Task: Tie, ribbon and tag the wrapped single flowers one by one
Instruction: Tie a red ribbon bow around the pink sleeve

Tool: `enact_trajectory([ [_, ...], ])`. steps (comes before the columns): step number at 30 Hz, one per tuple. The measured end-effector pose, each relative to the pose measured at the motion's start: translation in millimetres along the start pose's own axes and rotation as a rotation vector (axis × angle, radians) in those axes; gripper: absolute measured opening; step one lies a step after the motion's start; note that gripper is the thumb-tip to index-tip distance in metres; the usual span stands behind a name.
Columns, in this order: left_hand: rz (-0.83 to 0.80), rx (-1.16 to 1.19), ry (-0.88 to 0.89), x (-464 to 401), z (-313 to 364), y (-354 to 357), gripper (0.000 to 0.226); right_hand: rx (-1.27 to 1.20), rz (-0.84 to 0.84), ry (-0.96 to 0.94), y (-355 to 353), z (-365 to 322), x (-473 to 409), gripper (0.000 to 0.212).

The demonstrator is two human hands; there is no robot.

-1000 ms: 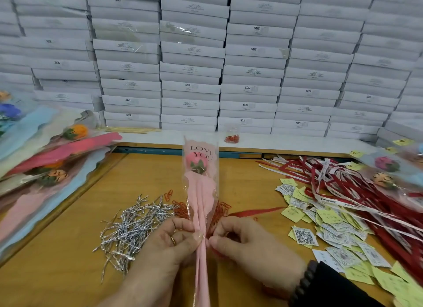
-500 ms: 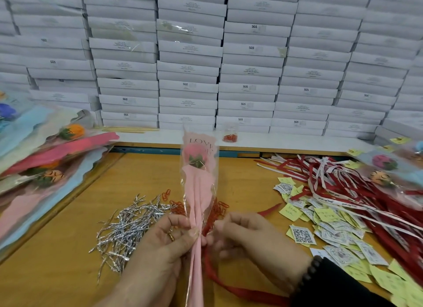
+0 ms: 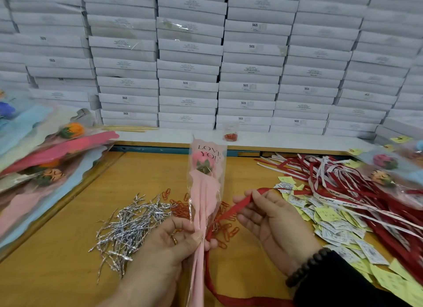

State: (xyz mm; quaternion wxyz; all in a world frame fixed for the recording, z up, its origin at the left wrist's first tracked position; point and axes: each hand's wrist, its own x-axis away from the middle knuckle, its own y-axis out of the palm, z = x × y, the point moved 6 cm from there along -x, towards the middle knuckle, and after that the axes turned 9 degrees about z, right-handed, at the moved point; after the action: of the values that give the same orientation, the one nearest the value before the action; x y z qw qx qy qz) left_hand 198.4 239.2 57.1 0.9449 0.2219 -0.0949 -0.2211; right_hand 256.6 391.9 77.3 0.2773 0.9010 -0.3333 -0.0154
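Observation:
A single pink flower in a clear "LOVE YOU" sleeve with pink paper (image 3: 206,192) stands upright at the middle of the wooden table (image 3: 142,176). My left hand (image 3: 169,249) grips its gathered neck. A red ribbon (image 3: 238,207) runs from that neck up to the right, and my right hand (image 3: 270,222) pinches it between thumb and fingers. The ribbon's other end trails down under my right sleeve. Silver twist ties (image 3: 130,226) lie in a heap to the left. Orange paper clips (image 3: 226,231) are scattered behind the flower. Yellow and white tags (image 3: 327,217) lie to the right.
Wrapped flowers (image 3: 45,160) are piled at the left edge, and finished ones (image 3: 386,167) lie at the far right over a heap of red and white ribbons (image 3: 343,180). Stacked white boxes (image 3: 206,66) wall off the back. A small bag of clips (image 3: 230,136) sits on the ledge.
My right hand has left the flower's neck and pulled one end of the red ribbon up and to the right. My left hand keeps its grip on the neck.

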Motion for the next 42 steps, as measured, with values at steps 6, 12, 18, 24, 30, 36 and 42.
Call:
enact_trajectory([
  [6, 0.028, 0.001, 0.05, -3.2, 4.5, -3.8, 0.021, 0.095, -0.042, 0.071, 14.1, 12.2, 11.0, 0.02],
  [12, 0.029, -0.018, 0.062, -5.1, 2.8, -4.5, 0.023, 0.004, -0.114, 0.142, 23.3, 14.3, 18.5, 0.013],
  [18, 0.025, -0.044, 0.063, -4.9, 2.4, -4.6, 0.021, 0.334, -0.139, 0.059, 18.4, 15.9, 15.8, 0.011],
  [24, 0.016, -0.036, 0.047, -2.5, 2.4, -1.9, 0.02, 0.449, -0.112, 0.014, 18.7, 23.6, 15.2, 0.015],
  [30, -0.064, -0.001, -0.025, 2.0, -1.5, 7.2, 0.019, 0.409, -0.064, -0.036, 20.4, 27.3, 12.1, 0.01],
  [36, -0.073, 0.001, -0.103, 4.6, -5.3, 5.4, 0.041, 0.25, 0.01, -0.04, 17.9, 31.6, 8.9, 0.012],
  [42, -0.093, -0.035, -0.04, 0.6, 1.8, 3.7, 0.023, 0.156, 0.014, -0.034, 16.3, 31.7, 2.4, 0.015],
])
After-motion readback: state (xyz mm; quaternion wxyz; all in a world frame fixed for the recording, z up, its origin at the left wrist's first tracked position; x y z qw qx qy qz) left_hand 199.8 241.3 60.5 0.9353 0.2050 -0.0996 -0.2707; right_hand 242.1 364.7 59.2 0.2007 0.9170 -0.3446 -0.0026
